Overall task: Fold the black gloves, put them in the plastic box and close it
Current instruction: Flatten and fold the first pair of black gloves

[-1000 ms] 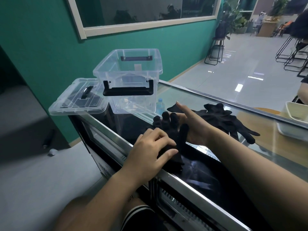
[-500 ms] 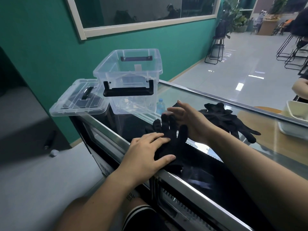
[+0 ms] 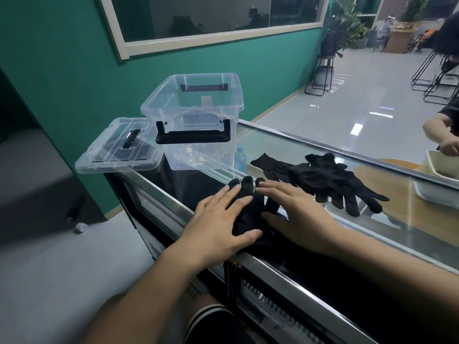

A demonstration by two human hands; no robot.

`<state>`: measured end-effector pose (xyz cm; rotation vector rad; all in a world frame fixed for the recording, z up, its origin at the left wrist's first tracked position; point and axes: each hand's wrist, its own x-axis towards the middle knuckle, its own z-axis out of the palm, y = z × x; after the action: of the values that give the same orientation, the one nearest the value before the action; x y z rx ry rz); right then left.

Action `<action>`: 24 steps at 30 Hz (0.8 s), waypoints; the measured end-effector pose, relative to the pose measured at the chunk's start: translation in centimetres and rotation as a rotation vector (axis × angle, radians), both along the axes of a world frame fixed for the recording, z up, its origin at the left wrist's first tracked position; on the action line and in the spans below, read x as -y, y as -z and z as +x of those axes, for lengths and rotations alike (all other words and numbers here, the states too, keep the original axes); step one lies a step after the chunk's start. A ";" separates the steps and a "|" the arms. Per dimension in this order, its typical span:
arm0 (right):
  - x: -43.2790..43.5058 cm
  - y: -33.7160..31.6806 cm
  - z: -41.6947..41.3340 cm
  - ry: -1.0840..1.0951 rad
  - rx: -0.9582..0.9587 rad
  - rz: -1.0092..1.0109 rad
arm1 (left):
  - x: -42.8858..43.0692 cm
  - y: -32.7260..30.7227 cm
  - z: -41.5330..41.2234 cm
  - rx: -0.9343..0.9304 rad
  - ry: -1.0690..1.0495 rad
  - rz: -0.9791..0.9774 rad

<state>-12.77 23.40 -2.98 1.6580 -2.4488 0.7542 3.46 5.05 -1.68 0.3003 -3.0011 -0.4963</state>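
Note:
A black glove (image 3: 250, 212) lies flat on the glass counter top, fingers pointing away from me. My left hand (image 3: 218, 219) presses flat on its left side and my right hand (image 3: 295, 214) presses flat on its right side, both with fingers spread. More black gloves (image 3: 323, 177) lie in a loose heap behind my right hand. The clear plastic box (image 3: 196, 120) stands open at the counter's far left corner, with black latch handles. Its clear lid (image 3: 119, 147) lies beside it on the left, overhanging the counter edge.
The glass counter (image 3: 310, 142) has a metal frame along its front and back edges. A white tray (image 3: 437, 180) sits at the far right, with another person's hand (image 3: 447, 145) over it. A small water bottle (image 3: 239, 160) shows under the glass by the box.
My right hand has come down from the glove's fingertips and now lies flat on the glove's right side. My left hand slid a little forward over the glove.

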 end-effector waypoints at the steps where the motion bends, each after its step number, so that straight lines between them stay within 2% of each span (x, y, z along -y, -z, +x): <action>1: -0.2 0.3 0.2 0.011 -0.017 0.039 | 0.1 0.1 -0.2 0.006 0.021 0.003; 9: -0.1 1.4 -0.1 0.045 -0.023 0.255 | 1.1 0.7 0.1 0.031 -0.010 0.038; 11: -0.2 1.3 0.2 0.041 -0.029 0.222 | 1.5 0.9 0.4 -0.024 -0.017 0.076; 14: -0.6 0.7 0.7 0.023 -0.045 0.062 | 1.5 1.0 1.1 -0.207 -0.016 0.198; 17: -0.9 -0.1 1.3 -0.090 -0.050 -0.079 | 1.1 1.1 2.1 -0.348 0.061 0.201; 20: -0.9 -0.4 2.2 -0.211 -0.038 -0.127 | 0.8 1.4 2.8 -0.354 0.152 0.236; 24: -0.6 -0.2 2.8 -0.295 0.029 -0.061 | 1.3 2.3 3.1 -0.364 0.186 0.182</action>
<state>-9.99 24.04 -2.80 2.0232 -2.1993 0.8808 6.52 3.72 -3.93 -0.0561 -2.6442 -0.7521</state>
